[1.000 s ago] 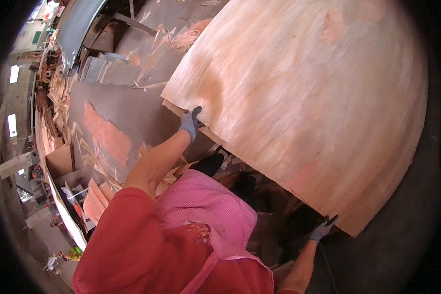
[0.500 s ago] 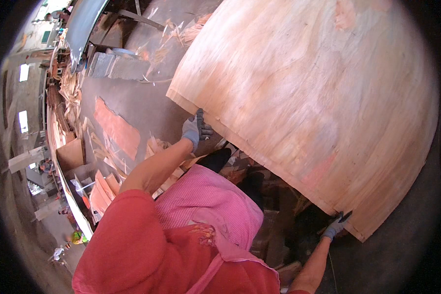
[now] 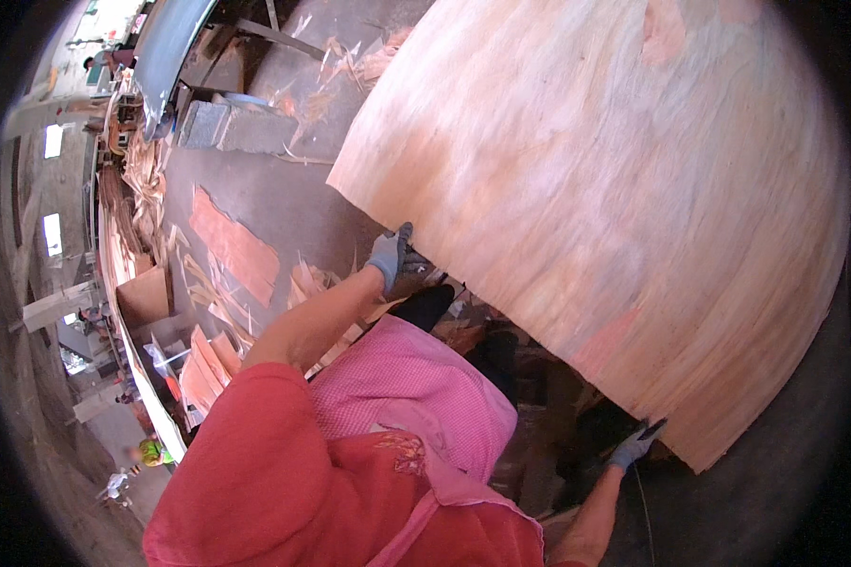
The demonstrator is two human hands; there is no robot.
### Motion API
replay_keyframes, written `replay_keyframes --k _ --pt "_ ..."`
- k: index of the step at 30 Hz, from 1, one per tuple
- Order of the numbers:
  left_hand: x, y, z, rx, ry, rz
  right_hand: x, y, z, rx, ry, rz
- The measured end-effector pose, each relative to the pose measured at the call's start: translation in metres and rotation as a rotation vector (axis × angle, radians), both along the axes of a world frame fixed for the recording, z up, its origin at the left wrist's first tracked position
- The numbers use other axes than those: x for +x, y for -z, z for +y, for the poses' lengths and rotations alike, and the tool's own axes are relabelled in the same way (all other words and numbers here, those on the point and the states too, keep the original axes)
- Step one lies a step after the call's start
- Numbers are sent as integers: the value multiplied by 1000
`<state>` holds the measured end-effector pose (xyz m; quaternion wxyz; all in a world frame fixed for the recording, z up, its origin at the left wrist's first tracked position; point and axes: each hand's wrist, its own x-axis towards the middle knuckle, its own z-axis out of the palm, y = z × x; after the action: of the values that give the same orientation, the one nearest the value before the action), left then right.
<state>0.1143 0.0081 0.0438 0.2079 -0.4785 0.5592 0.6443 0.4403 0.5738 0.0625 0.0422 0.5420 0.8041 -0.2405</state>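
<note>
Since the earlier frames, the large veneer sheet (image 3: 615, 198) has swung further to my right and fills more of the upper right of the head view, while my left hand (image 3: 388, 255) has kept its place on the sheet's near edge and my right hand (image 3: 636, 444) has moved lower and further right with the sheet's corner. Head view: my left hand, in a grey-blue glove, is closed around the lower left edge of the pale, pink-streaked sheet, arm stretched forward and bare from the red sleeve (image 3: 255, 463). My right hand, gloved alike, grips the same edge near its lower right corner, fingers pinched onto the thin wood. Held between both hands, the sheet rises away from me, its grain running roughly from upper left to lower right, and it bows slightly. Below my arms lies my pink apron (image 3: 416, 397). On the dark floor (image 3: 284, 198) to the left lie a reddish veneer strip (image 3: 234, 244) and scattered wood scraps (image 3: 208, 359), well apart from the sheet. A grey block (image 3: 227, 128) sits further off, near the upper left, beside a long dark machine edge (image 3: 165, 47).
</note>
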Motion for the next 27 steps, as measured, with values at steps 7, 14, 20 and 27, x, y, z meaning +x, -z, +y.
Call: replay_keyframes --k 7,14,20,27 --pt "-15 9 2 -73 28 -60 12 32 24 160 -206 148" --pt "-13 19 1 -121 -51 -67 15 25 13 121 -176 101" --pt "5 63 -6 -318 352 -41 30 -11 1 -152 271 294" --pt "-34 66 -68 -14 249 -239 -29 -2 -24 -12 144 80"
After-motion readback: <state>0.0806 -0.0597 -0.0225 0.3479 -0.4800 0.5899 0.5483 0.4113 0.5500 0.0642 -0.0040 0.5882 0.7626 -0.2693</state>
